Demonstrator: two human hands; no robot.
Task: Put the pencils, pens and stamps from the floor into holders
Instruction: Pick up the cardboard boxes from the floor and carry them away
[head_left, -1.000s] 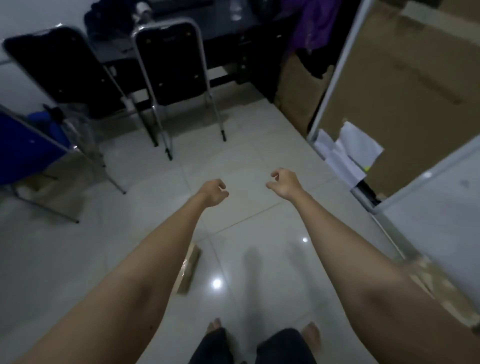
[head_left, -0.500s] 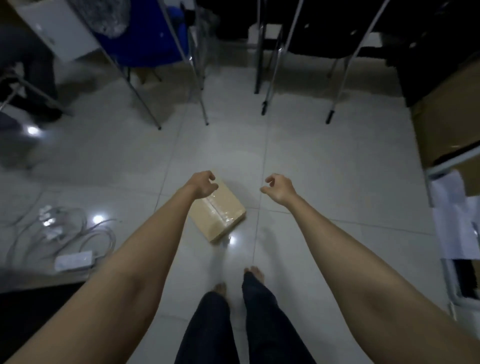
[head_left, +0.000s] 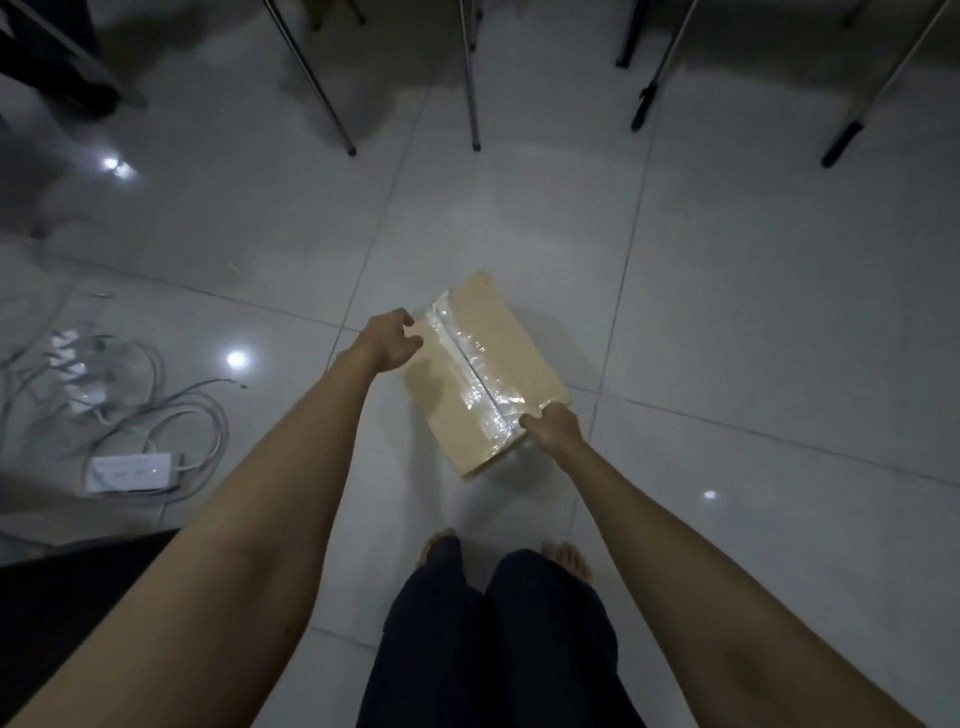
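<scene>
A brown cardboard box (head_left: 519, 338), sealed along its top with clear tape, lies slanted on the white tiled floor in front of my bare feet. My right hand (head_left: 553, 428) is closed on the box's near end, right where the tape strip ends. My left hand (head_left: 392, 340) is at the box's far left edge with its fingers curled and apart; I cannot tell whether it touches the cardboard. No pencils, pens, stamps or holders are in view.
Metal chair legs (head_left: 471, 88) stand along the top of the view. A white power strip (head_left: 130, 470) with tangled grey cables (head_left: 171, 410) lies on the floor at the left. A dark mat (head_left: 52, 587) fills the bottom left corner. My legs (head_left: 493, 639) are below the box.
The view has tipped down onto the box. Both hands dropped from mid-air to the box: the right one closed on its near end, the left one reached its far left edge.
</scene>
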